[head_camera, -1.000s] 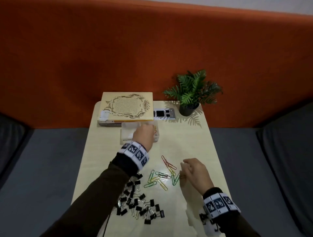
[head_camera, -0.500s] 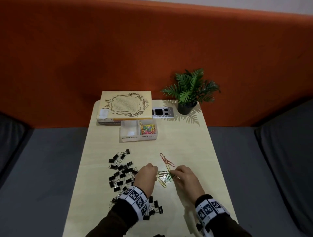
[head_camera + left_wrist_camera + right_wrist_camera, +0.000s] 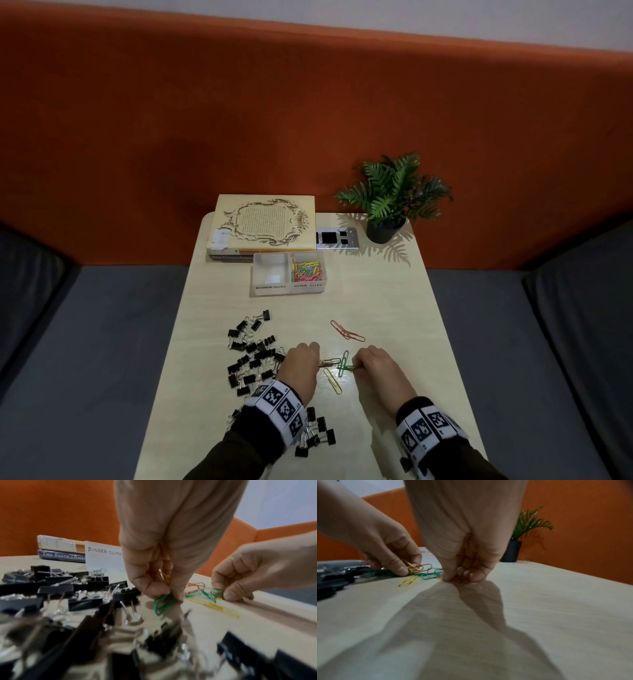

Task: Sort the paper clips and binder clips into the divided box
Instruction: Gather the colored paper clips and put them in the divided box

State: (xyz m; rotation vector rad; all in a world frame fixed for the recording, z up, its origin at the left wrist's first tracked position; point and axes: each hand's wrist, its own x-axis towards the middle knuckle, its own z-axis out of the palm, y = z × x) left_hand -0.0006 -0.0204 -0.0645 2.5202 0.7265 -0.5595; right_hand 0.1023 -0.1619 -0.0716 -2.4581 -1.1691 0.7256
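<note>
The divided box [image 3: 288, 289] stands at the table's far middle; its right compartment holds coloured paper clips [image 3: 306, 269], its left one, labelled binder clips [image 3: 102, 555], is bare. Black binder clips [image 3: 251, 356] lie heaped at the near left. Loose paper clips [image 3: 334, 371] lie between my hands, red ones [image 3: 346, 331] farther off. My left hand [image 3: 303, 363] pinches a green paper clip [image 3: 162, 605] against the table with more clips in its fingers. My right hand [image 3: 371, 365] pinches paper clips [image 3: 429, 575] at the tabletop.
Two stacked books [image 3: 262, 224] lie behind the box, a small marker card [image 3: 337, 238] beside them and a potted plant [image 3: 388, 202] at the far right corner. Grey cushions [image 3: 85, 342] flank the table; an orange backrest rises behind.
My left hand came back from the box to the loose paper clips and now pinches some. The right hand shifted slightly left and closed on clips.
</note>
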